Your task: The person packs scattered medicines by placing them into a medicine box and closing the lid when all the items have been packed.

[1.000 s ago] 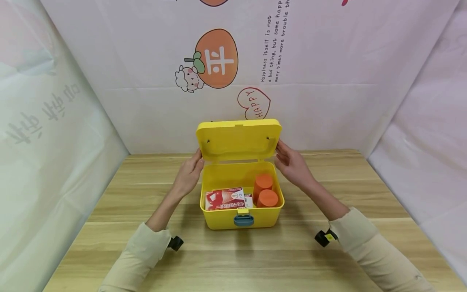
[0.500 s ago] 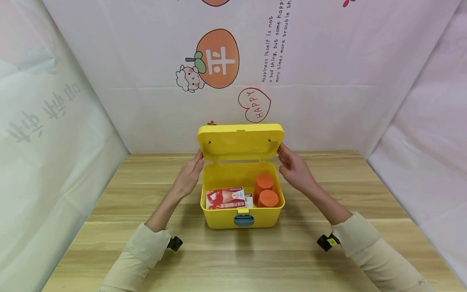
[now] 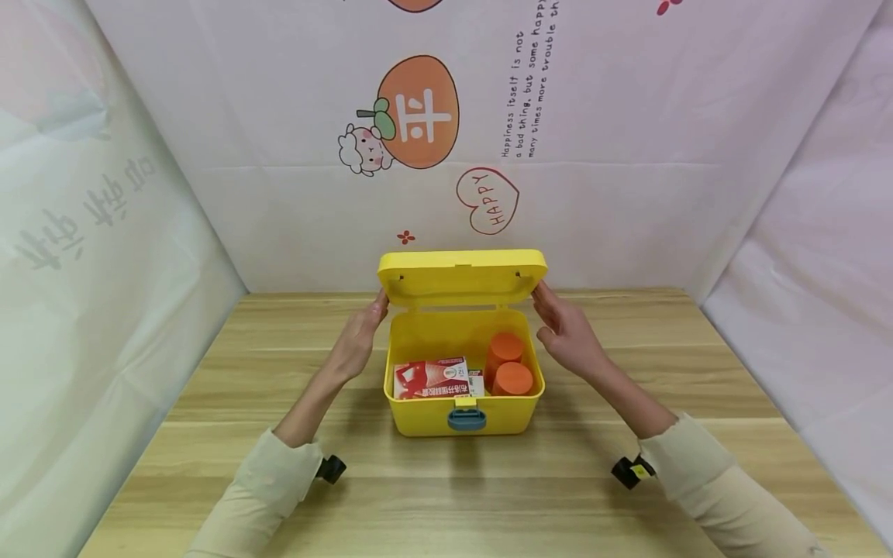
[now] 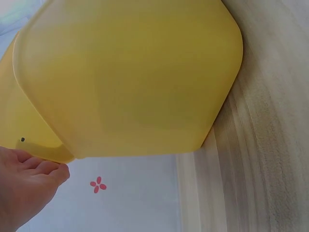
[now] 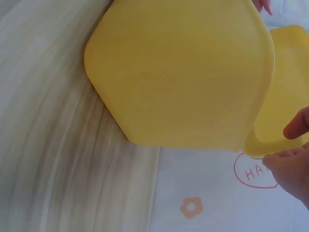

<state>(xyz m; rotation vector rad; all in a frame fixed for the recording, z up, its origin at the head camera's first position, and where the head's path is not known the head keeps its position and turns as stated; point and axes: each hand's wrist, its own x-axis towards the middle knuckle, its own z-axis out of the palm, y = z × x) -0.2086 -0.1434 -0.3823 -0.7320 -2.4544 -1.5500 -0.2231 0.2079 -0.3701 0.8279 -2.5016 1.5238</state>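
A yellow plastic box (image 3: 425,418) with a blue latch (image 3: 467,419) stands on the wooden table. Its hinged lid (image 3: 460,285) is raised at the back and leans forward over the box. My left hand (image 3: 357,341) touches the lid's left edge, fingertips behind it; in the left wrist view the fingers (image 4: 46,166) lie along that edge. At the right edge, my right hand (image 3: 574,339) has its fingers extended behind the lid, thumb held apart. Inside the box lie a red and white medicine box (image 3: 432,378), a smaller white box (image 3: 476,384) and two orange cylinders (image 3: 512,379).
The wooden table (image 3: 446,504) extends in front of the box and to both sides. A white printed sheet (image 3: 593,217) hangs close behind it, and more sheets (image 3: 105,271) enclose the left and right sides.
The lid has tipped forward and its top edge has come lower. Both hands have stayed at its sides, the right hand shifting slightly outward. The things inside the box have not moved.
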